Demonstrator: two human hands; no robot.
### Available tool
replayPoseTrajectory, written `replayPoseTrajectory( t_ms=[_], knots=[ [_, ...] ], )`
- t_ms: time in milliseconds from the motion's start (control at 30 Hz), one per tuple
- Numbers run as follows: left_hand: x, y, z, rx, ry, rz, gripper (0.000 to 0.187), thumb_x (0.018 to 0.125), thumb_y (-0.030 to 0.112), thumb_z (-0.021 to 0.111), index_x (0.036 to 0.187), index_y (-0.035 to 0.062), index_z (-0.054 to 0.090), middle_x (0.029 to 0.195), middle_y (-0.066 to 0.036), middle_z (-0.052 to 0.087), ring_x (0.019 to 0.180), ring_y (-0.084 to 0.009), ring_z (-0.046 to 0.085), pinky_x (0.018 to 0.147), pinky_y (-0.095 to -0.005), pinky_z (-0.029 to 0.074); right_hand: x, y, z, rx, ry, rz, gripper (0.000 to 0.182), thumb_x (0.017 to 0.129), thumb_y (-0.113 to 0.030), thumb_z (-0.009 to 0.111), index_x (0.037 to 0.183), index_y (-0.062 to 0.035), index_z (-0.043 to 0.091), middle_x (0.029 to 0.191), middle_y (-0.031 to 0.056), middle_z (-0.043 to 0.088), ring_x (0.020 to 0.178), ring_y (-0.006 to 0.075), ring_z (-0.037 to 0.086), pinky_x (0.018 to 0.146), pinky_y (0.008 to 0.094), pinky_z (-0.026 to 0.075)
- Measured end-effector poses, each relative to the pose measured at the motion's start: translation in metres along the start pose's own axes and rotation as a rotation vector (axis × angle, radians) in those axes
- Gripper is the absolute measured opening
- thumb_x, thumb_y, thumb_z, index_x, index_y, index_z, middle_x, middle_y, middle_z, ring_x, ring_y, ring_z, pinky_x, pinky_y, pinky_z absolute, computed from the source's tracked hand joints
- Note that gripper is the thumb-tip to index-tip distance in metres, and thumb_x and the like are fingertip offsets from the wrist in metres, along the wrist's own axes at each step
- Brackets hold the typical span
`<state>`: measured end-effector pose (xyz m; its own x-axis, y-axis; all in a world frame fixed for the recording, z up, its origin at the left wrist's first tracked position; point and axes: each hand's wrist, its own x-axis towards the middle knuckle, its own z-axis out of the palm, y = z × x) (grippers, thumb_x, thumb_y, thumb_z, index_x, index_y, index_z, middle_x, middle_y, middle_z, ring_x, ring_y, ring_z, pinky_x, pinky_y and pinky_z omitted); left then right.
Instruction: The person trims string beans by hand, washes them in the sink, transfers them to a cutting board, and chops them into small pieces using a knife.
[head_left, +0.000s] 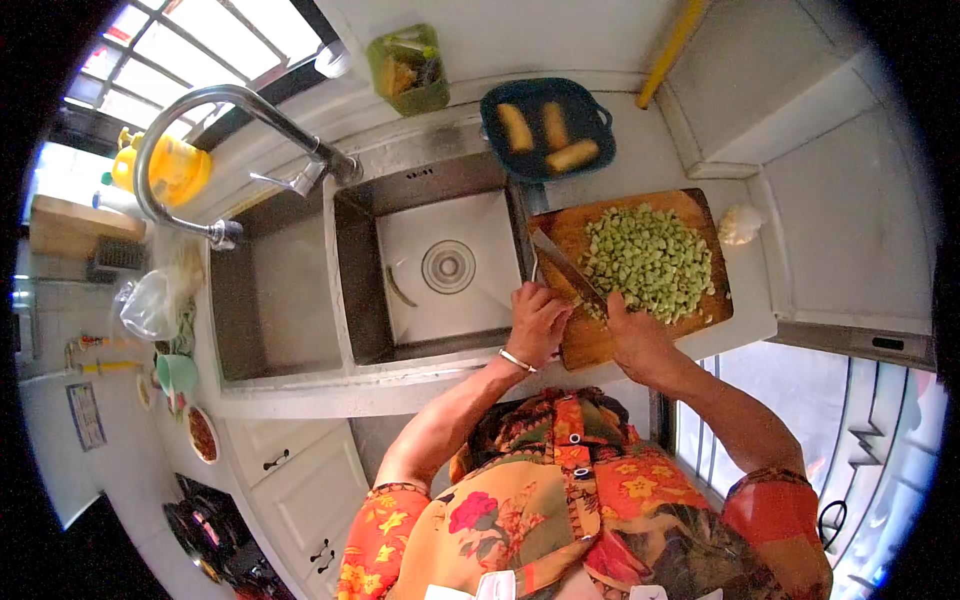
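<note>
My right hand (638,338) is wrapped round the handle of a kitchen knife (568,266). Its blade slants up and left over the wooden cutting board (572,352). A heap of small chopped green vegetable pieces (650,258) covers much of the board to the right of the blade. Just left of the knife, my left hand (540,322) is closed at the board's left edge, its fingers bent; whatever they hold is hidden. A few small green bits (590,306) lie between the two hands, close to the blade.
A steel double sink (365,290) adjoins the board on the left, under a curved faucet (322,160). Behind the board, a dark basket (535,95) holds peeled, pale yellow pieces. A green container (432,95) stands farther back. A small whitish bundle (740,225) lies right of the board.
</note>
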<state>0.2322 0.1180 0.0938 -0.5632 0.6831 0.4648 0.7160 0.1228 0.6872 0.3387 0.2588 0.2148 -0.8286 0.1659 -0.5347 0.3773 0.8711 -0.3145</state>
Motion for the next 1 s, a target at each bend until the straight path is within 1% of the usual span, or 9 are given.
replayPoseTrajectory(
  t_ms=[67,133,233,467,533,633,867,967,1000],
  knots=[
    [-0.003,-0.005,0.004,-0.013,-0.046,-0.017,0.02,0.069,0.011,0.066,0.089,0.0119,0.065,0.08,-0.007,0.051,0.082,-0.0283,0.045,0.072,-0.0405,0.035,0.006,0.002,0.01,0.024,-0.005,-0.03,0.051,0.076,-0.004,0.05,0.119,0.0108,0.027,0.074,0.0294,0.057,0.074,0.0429,0.06,0.06,0.0503,0.046],
    [-0.001,-0.004,0.003,-0.015,-0.05,-0.001,0.019,0.069,0.01,0.066,0.088,0.012,0.065,0.08,-0.007,0.051,0.082,-0.0284,0.045,0.073,-0.0406,0.034,0.021,0.005,0.021,0.135,0.205,-0.012,0.027,0.086,-0.012,0.046,0.103,0.0032,0.032,0.065,0.0289,0.055,0.066,0.0476,0.056,0.057,0.054,0.043],
    [0.001,-0.001,0.001,-0.002,-0.045,0.011,0.015,0.068,0.007,0.066,0.082,0.0109,0.064,0.078,-0.006,0.053,0.081,-0.0274,0.046,0.073,-0.0394,0.035,0.031,0.005,0.02,0.112,0.249,0.066,0.026,0.086,-0.013,0.046,0.102,0.0025,0.032,0.065,0.0294,0.054,0.066,0.0485,0.055,0.057,0.0542,0.042],
    [0.005,0.013,-0.008,0.051,-0.093,0.024,0.015,0.068,0.003,0.065,0.081,0.0093,0.064,0.076,-0.006,0.054,0.082,-0.0271,0.047,0.074,-0.039,0.034,0.002,-0.004,-0.007,0.164,0.123,0.146,0.026,0.087,-0.013,0.045,0.103,0.002,0.032,0.068,0.0297,0.055,0.068,0.0484,0.055,0.06,0.0542,0.042],
    [0.003,0.009,-0.004,0.03,-0.07,0.036,0.015,0.067,0.003,0.064,0.081,0.0096,0.065,0.076,-0.006,0.054,0.082,-0.0271,0.047,0.074,-0.0396,0.034,0.002,-0.002,0.001,0.054,0.063,0.044,0.04,0.079,-0.005,0.049,0.112,0.0058,0.03,0.072,0.0288,0.058,0.071,0.0435,0.06,0.061,0.051,0.047],
    [0.001,0.008,-0.001,0.015,-0.044,0.033,0.016,0.066,0.003,0.064,0.081,0.0101,0.066,0.077,-0.006,0.054,0.082,-0.0272,0.047,0.075,-0.0403,0.034,0.009,0.005,0.017,0.124,0.116,-0.025,0.025,0.088,-0.014,0.044,0.101,0.0029,0.031,0.068,0.0293,0.055,0.07,0.0473,0.056,0.06,0.0535,0.042],
    [0.003,0.008,-0.001,0.017,-0.074,0.023,0.019,0.065,0.003,0.064,0.082,0.0107,0.066,0.077,-0.005,0.057,0.083,-0.0269,0.048,0.078,-0.0393,0.035,0.03,0.002,0.02,0.169,0.268,0.021,0.024,0.089,-0.014,0.043,0.102,0.0026,0.032,0.067,0.0282,0.055,0.066,0.0465,0.056,0.057,0.053,0.042],
    [0.003,0.01,0.0,-0.013,-0.079,-0.068,0.018,0.065,0.002,0.064,0.081,0.0102,0.065,0.076,-0.006,0.058,0.081,-0.027,0.049,0.077,-0.0392,0.035,0.012,-0.004,-0.001,0.212,0.238,0.065,0.024,0.09,-0.015,0.043,0.101,0.0027,0.032,0.066,0.0275,0.055,0.064,0.0456,0.056,0.055,0.0521,0.042],
    [0.003,0.011,0.001,-0.013,-0.078,-0.067,0.018,0.065,0.002,0.064,0.081,0.0102,0.065,0.076,-0.006,0.058,0.081,-0.027,0.049,0.077,-0.0392,0.035,0.005,-0.004,-0.003,0.151,0.148,0.063,0.035,0.084,-0.01,0.047,0.11,0.006,0.03,0.072,0.0284,0.057,0.07,0.045,0.058,0.059,0.0513,0.045]
  ],
)
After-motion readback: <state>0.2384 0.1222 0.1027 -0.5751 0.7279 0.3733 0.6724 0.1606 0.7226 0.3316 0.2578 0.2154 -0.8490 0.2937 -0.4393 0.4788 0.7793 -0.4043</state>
